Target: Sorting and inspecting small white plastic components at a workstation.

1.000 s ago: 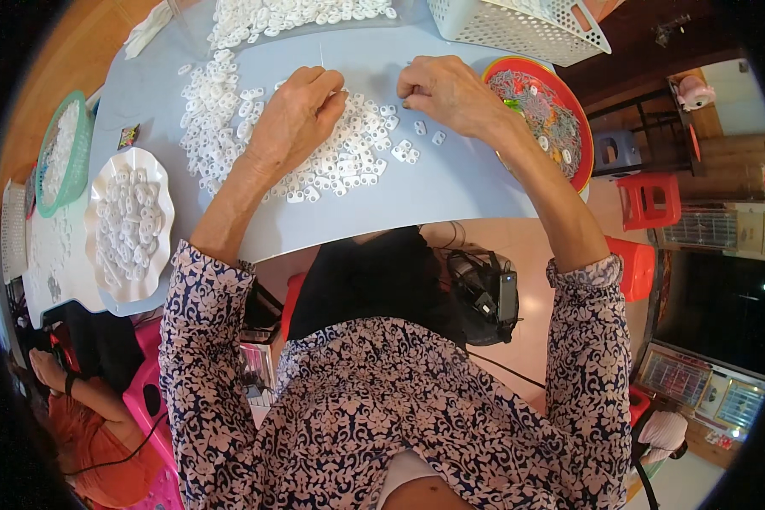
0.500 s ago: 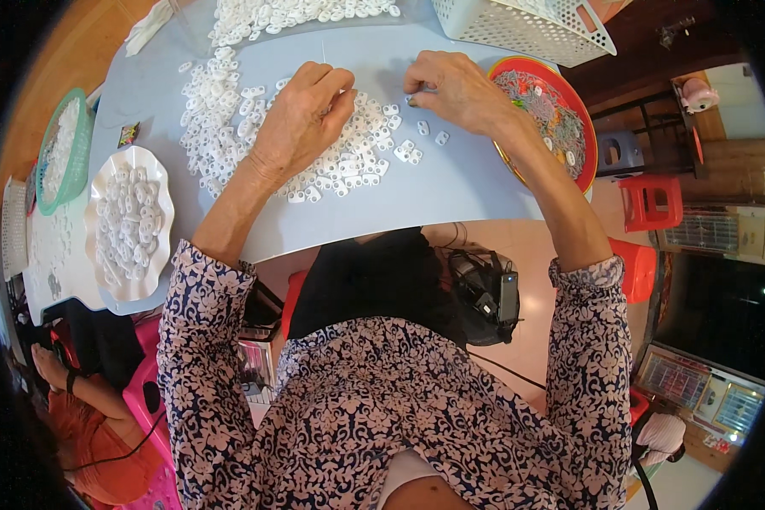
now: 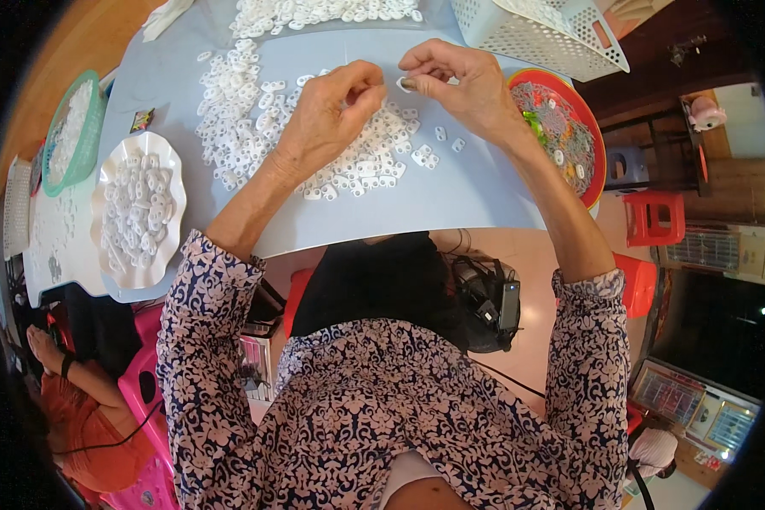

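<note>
My left hand [image 3: 336, 115] is closed in a pinch above a spread of small white two-holed plastic pieces [image 3: 238, 110]. What its fingertips hold, if anything, is hidden. My right hand [image 3: 467, 89] is beside it, the fingertips of both hands only a short gap apart. A small white piece [image 3: 402, 83] shows at the right thumb tip, pinched against the fingers. On the blue-grey table [image 3: 476, 191] below the right hand lie a few loose pieces, apart from the main spread.
At right, a red-rimmed round tray [image 3: 599, 140] holds small grey parts. A white scalloped dish [image 3: 175, 200] and a green basket [image 3: 93, 140] of white pieces stand left. A perforated basket [image 3: 544, 42] is at the back. Another person's arm [image 3: 93, 382] shows lower left.
My hands have come closer together, and the white piece at my right thumb now shows. The whole view has shifted slightly, moving the table to the right in the picture.
</note>
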`<action>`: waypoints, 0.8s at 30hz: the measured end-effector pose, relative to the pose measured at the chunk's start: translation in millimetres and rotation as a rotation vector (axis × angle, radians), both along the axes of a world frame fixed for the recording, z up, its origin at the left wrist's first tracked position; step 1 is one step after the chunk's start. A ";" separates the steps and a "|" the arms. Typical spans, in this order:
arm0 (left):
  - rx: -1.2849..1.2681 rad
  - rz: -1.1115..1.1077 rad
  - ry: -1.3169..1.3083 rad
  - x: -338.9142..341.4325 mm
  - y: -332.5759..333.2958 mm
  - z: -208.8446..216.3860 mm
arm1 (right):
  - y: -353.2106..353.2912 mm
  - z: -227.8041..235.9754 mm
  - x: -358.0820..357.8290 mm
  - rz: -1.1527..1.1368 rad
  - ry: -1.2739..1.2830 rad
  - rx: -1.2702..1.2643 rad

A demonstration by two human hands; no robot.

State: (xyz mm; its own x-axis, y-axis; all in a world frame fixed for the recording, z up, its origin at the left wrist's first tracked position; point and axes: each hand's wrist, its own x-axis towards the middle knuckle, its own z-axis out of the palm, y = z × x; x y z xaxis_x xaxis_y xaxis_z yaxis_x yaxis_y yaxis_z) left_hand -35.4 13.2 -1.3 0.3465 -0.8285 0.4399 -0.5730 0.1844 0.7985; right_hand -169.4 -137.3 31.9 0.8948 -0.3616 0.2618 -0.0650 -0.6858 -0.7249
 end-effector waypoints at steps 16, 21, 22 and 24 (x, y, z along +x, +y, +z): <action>0.085 -0.129 0.389 4.7 0.1 -1.6 | 11.7 -8.0 7.9 0.075 0.002 0.279; 0.126 -0.169 0.366 7.5 -0.2 -1.8 | 4.9 -8.5 8.5 0.013 -0.067 0.162; 0.114 -0.158 0.392 6.3 -0.3 -1.8 | -1.3 -6.1 6.2 -0.053 -0.055 0.095; 0.099 -0.151 0.420 4.4 0.3 0.6 | -25.0 -3.9 -2.8 -0.153 0.009 0.043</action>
State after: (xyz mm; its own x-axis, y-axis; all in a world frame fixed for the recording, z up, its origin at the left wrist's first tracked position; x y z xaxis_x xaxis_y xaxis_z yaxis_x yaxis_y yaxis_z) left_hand -31.0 13.5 -0.7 0.3502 -0.9144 0.2030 -0.1688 0.1516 0.9739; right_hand -172.2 -162.3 28.0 0.8305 -0.5047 0.2357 -0.1731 -0.6360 -0.7520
